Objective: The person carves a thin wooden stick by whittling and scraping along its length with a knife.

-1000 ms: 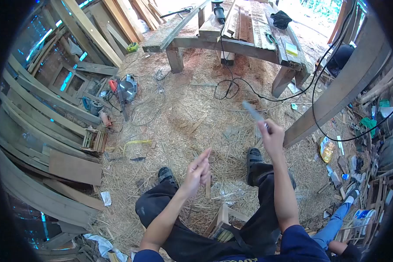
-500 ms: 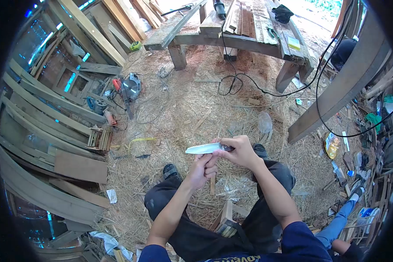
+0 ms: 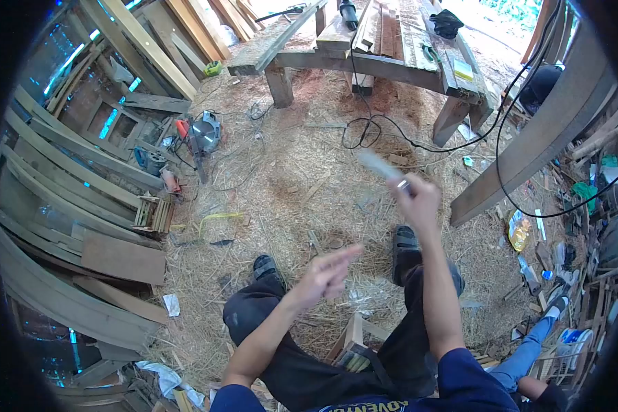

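My right hand (image 3: 417,199) is closed around the handle of a knife (image 3: 378,167), lifted ahead of my right knee. Its pale blade points up and to the left, smeared by motion, and my fist hides most of the handle. Lower and to the left, my left hand (image 3: 325,276) is apart from the knife, above the straw-covered ground between my feet. Its index finger stretches out to the right while the other fingers bend loosely; I see nothing held there. A wooden piece (image 3: 353,336) stands between my thighs.
A wooden workbench (image 3: 364,63) carrying boards stands ahead. On the left lie a circular saw (image 3: 204,134) and stacked planks (image 3: 123,256). A black cable (image 3: 453,148) crosses the ground beside a slanted post (image 3: 529,137). Another person's leg (image 3: 532,347) extends at lower right.
My right hand has swung the knife up, forward and to the right, away from my left hand. The left hand has let go of the blade area and dropped slightly, its index finger extended.
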A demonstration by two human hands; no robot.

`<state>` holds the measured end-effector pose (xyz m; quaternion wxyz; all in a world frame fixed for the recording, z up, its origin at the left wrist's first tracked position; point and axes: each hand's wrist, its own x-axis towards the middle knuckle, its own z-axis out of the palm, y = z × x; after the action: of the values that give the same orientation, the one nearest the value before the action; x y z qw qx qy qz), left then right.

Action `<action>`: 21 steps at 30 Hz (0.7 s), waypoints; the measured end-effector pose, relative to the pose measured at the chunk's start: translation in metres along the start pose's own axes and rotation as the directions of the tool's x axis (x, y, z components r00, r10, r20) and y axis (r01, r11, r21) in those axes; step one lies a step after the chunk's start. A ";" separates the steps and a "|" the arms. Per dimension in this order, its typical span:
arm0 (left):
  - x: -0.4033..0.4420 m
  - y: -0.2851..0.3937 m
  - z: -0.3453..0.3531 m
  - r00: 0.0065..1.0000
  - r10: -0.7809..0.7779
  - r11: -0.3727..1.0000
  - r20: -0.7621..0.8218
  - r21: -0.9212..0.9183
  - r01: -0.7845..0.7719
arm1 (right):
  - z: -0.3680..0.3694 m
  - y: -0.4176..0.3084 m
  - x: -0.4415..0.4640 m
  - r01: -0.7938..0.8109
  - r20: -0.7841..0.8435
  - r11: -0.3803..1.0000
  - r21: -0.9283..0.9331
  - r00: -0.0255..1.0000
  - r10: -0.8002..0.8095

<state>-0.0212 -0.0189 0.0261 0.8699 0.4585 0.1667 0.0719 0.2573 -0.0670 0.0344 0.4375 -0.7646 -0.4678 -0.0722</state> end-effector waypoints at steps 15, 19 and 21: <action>0.027 -0.006 -0.027 0.904 0.168 0.972 -0.393 -0.086 -0.218 | 0.026 -0.039 -0.036 0.297 0.371 0.939 0.174 0.863 -0.342; 0.031 -0.010 -0.027 0.898 0.162 0.976 -0.409 -0.065 -0.206 | 0.039 -0.050 -0.044 0.344 0.345 0.898 0.275 0.836 -0.426; 0.031 -0.011 -0.023 0.894 0.124 0.980 -0.430 -0.090 -0.179 | 0.041 -0.049 -0.045 0.339 0.355 0.898 0.281 0.832 -0.426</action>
<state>-0.0007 0.0015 -0.0020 0.8323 0.3874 0.3096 0.2476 0.1822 -0.0576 0.0159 0.3834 -0.6034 -0.6974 0.0511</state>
